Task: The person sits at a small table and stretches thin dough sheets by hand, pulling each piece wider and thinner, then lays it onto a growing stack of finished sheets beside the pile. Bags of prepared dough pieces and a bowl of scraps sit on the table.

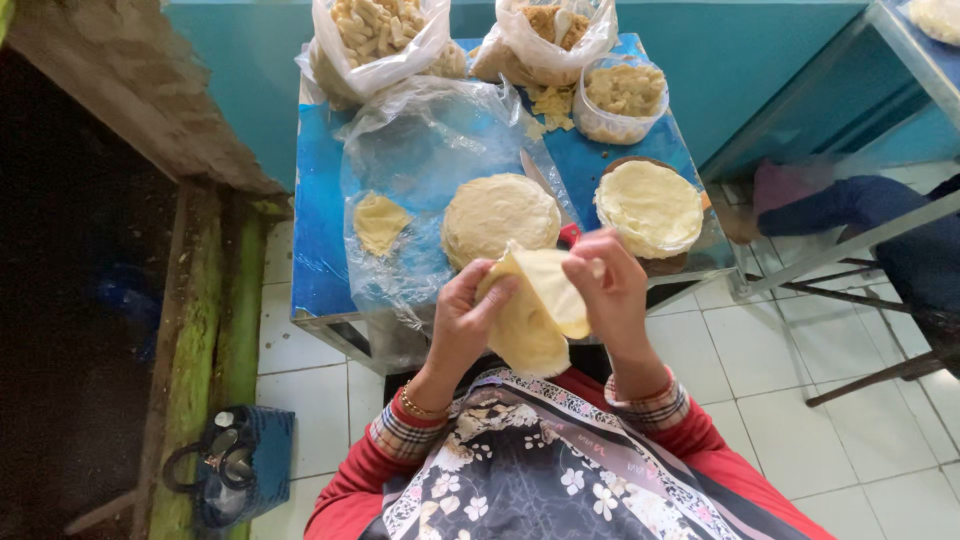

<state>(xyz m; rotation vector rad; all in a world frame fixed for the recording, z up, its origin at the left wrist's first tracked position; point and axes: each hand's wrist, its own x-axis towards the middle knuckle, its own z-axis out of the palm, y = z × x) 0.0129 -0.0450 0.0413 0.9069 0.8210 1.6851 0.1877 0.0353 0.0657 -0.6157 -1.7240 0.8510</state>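
Both hands up over the lap, just short of the table (320, 250) edge. I see the left hand (462, 322) with fingers curled shut around a thin pale wrapper (535, 310), cupping it from below. Right hand (608, 290) pinches the same wrapper's upper edge, folding it over. On the table beyond: a wrapper stack (498, 215) on clear plastic, a second stack (650, 205) on a plate, one folded piece (378, 222) to the left. Bags (375, 40) of fried snacks at the far edge.
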